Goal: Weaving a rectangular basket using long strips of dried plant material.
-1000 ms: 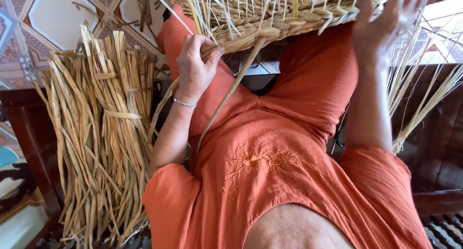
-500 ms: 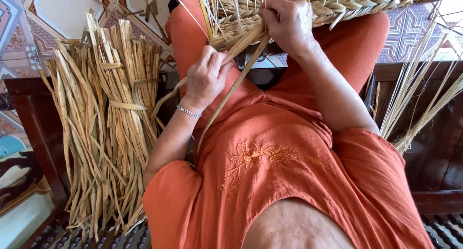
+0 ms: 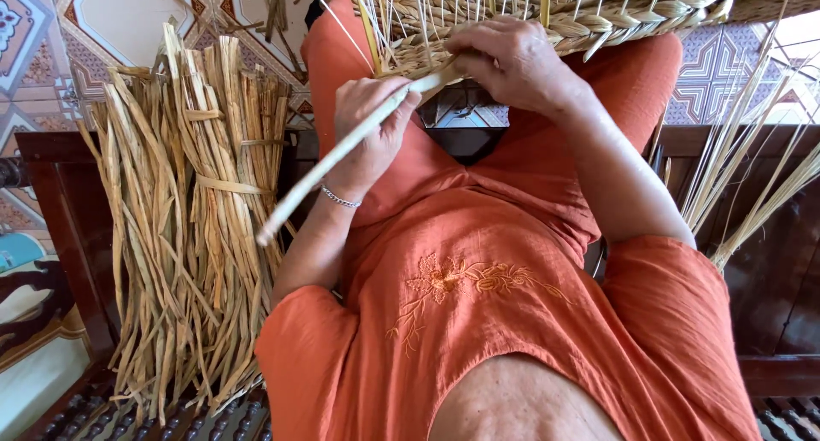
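Gripping a long pale reed strand (image 3: 342,150) in a closed left hand (image 3: 371,125), a seated person in an orange embroidered dress (image 3: 478,304) works at the edge of a woven basket (image 3: 598,14) resting across the knees. The strand runs from the basket's braided rim down past the left wrist, its free end hanging loose beside the left forearm. A thin silver bracelet (image 3: 340,199) circles that wrist. The right hand (image 3: 512,61) curls over the rim just beside the left, fingers bent and pinching the strand's upper end against the weave, where unwoven stakes stand up from the braid. To the person's left, a tied bundle of dried reeds (image 3: 192,227) leans upright against a dark wooden bench (image 3: 60,227), close to the left elbow. More loose strands (image 3: 752,193) fan out on the right side, near the right sleeve. Patterned floor tiles (image 3: 111,22) show beyond the knees.
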